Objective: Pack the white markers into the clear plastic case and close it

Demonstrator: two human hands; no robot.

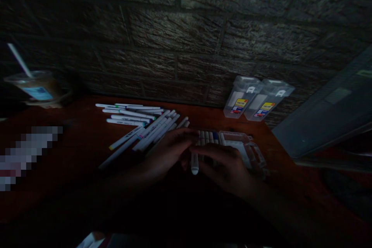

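A white marker (194,164) points towards me between my two hands, its rounded near end showing. My left hand (176,144) curls its fingers around the marker's far part. My right hand (228,162) is closed on it from the other side, with the index fingertip over the barrel. Just behind the fingers, several markers stand in a row (207,136) in a clear plastic case; the hands hide part of it. The case's open lid (240,143), with a handle, lies to the right. Left of my left hand spreads a loose pile of white markers (155,128) with coloured ends.
Two clear plastic boxes (240,97) with yellow and blue labels stand against the stone-block wall (174,27). A plastic cup with a straw (37,87) is at the far left of the wooden table (78,135). A grey panel (325,100) rises at the right. The scene is dim.
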